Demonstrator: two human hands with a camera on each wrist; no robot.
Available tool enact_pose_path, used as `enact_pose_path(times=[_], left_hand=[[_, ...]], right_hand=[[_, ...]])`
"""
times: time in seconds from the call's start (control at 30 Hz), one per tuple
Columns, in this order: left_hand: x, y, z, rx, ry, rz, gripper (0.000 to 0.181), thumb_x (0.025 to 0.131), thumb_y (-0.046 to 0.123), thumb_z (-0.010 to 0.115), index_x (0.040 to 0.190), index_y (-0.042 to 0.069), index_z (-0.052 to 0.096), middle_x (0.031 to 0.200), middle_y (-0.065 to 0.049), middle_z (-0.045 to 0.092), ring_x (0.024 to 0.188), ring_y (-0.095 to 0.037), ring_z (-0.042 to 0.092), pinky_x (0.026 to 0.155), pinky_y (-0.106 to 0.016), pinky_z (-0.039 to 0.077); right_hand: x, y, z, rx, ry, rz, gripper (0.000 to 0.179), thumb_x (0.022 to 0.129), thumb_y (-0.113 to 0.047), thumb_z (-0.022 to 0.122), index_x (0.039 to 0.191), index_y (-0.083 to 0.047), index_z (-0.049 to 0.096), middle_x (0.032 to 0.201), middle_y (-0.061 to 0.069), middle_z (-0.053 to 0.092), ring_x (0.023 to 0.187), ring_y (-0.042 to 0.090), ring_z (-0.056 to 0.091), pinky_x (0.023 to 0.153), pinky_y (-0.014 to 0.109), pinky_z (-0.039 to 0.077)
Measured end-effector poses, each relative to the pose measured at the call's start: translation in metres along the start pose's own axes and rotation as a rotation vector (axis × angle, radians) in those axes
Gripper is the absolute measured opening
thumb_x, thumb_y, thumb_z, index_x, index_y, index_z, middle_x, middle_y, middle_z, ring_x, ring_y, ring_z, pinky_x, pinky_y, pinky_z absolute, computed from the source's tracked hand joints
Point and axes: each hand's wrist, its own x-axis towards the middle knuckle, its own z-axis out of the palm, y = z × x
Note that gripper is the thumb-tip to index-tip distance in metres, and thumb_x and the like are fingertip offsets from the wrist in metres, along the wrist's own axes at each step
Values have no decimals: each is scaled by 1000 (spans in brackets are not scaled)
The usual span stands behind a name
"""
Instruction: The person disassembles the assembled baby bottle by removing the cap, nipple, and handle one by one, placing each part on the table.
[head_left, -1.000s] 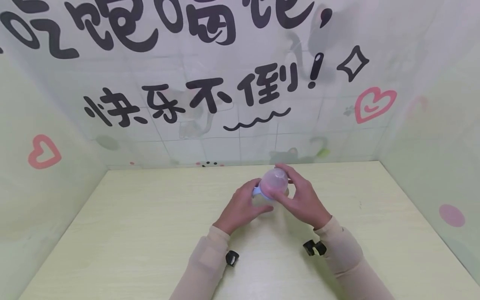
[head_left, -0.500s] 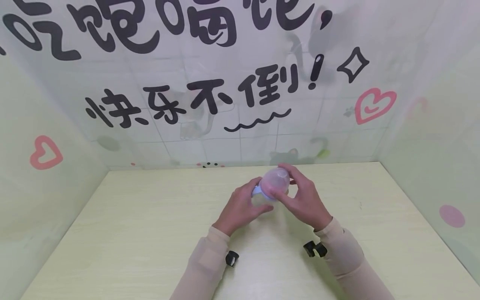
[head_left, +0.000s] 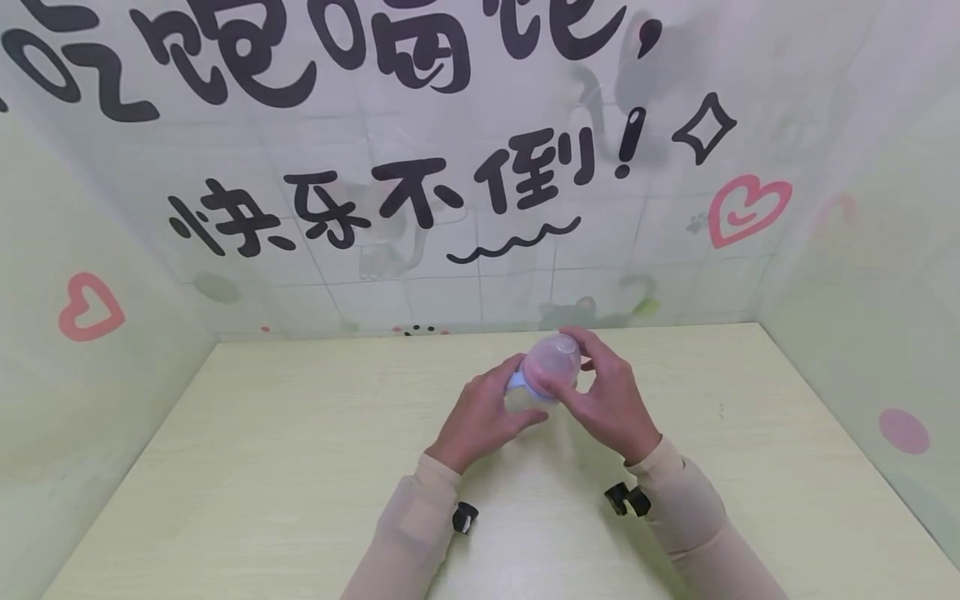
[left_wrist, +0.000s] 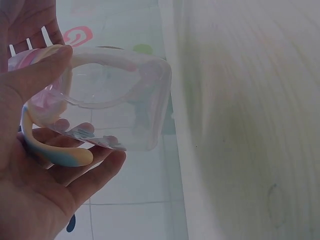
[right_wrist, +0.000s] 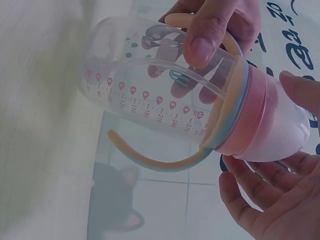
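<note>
A clear baby bottle (right_wrist: 155, 95) with a printed red scale and two blue-and-cream handles (right_wrist: 160, 162) is tilted in the person's hands. My left hand (head_left: 480, 414) grips the bottle's body just below its collar, with the thumb on one side and the fingers behind. At the other end, my right hand (head_left: 613, 400) holds the translucent domed cap (head_left: 557, 357) over the pink ring (right_wrist: 247, 112), thumb and fingertips around it. The cap sits on the bottle. Whether the bottle's base touches the table cannot be told.
The pale wood-look table (head_left: 300, 467) spreads below both hands. A back wall (head_left: 315, 275) with black lettering and drawings rises behind, and side walls stand left and right. A black wrist mount (head_left: 464, 518) shows by the left sleeve and another mount (head_left: 628, 500) by the right.
The cap end of the bottle has leaned slightly to the right, and the right hand's fingers have shifted a little with it. Both hands keep their hold.
</note>
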Motion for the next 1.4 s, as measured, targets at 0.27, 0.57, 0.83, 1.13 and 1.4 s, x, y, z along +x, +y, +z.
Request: enact_pose_path(times=[0.27,0.57,0.83,1.13,1.4], left_hand=[[0,0,0,5,18,12,65,77,26,87,133,12,57,119,0,68,101,-13,62,88,-33,53],[0,1,-2,19,22,20,66,77,26,87,133,10,57,118,-2,68,100,-15,63,86,-34,54],[-1,0,-3,17,14,-3,67,77,26,87,135,9,56,120,-3,68,101,-16,63,88,-36,54],[0,-4,-7,7,26,-37,70,76,25,88,137,12,54,124,-2,66,108,-18,62,96,-38,51],[-2,-5,-12,4,42,-56,71,76,23,88,137,10,54,125,-4,66,111,-20,62,98,-40,50]], right_hand=[[0,-4,0,-1,32,3,55,81,-22,84,126,-3,59,109,6,70,94,20,63,75,41,52],[1,-9,-2,-20,68,-13,56,79,-21,85,126,-3,59,112,8,68,94,21,63,75,40,51],[2,-14,-10,-15,116,-56,57,78,-17,85,126,0,59,114,8,68,97,23,63,76,37,52],[4,-15,-27,-43,179,-68,60,76,-13,86,128,0,59,113,9,68,93,20,63,76,32,50],[5,-10,-42,-58,204,12,55,79,-12,83,126,2,58,108,13,68,90,28,65,76,23,45]])
